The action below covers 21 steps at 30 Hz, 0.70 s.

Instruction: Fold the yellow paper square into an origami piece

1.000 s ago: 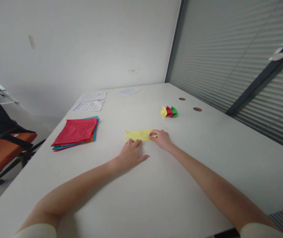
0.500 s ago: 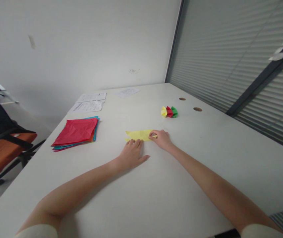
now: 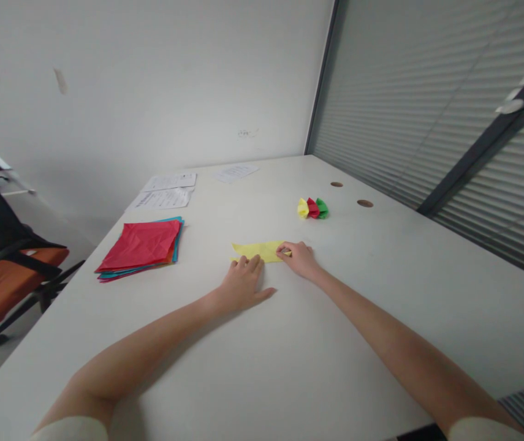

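Note:
A strip of yellow tissue paper [image 3: 260,250] lies flat on the white table, with pointed ends at its left side. My left hand [image 3: 242,283] rests on its near edge, fingertips pressing the paper and thumb spread out to the right; it is open. At the strip's right end, my right hand [image 3: 299,257] pinches the paper between thumb and fingers, and a small bit of yellow shows there. Beyond my right hand lies a row of folded paper pieces [image 3: 312,209] in yellow, red and green.
To the left is a stack of coloured tissue paper [image 3: 144,244], red on top with blue and orange beneath. Printed sheets [image 3: 165,197] lie behind it, and another sheet [image 3: 236,173] near the wall. Two round holes pierce the table at right. An orange chair [image 3: 13,275] stands beyond the left edge.
Almost nothing differs. Both hands keep their places on the yellow tissue paper, and the view has shifted very slightly.

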Tool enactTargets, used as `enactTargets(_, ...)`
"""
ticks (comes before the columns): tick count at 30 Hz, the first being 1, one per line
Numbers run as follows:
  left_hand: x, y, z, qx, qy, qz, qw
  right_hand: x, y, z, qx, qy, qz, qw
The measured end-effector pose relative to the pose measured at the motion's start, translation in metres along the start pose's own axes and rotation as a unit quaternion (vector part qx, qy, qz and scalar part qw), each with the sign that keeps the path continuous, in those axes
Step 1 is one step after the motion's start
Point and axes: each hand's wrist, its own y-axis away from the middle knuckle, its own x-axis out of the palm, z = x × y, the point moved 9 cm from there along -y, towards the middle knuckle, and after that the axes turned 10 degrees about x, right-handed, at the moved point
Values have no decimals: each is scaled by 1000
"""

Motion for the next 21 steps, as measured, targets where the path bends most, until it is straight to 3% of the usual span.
enactTargets(21, 4, 2, 3, -10, 9, 10, 1000, 1, -5, -3, -1, 12, 0, 1000)
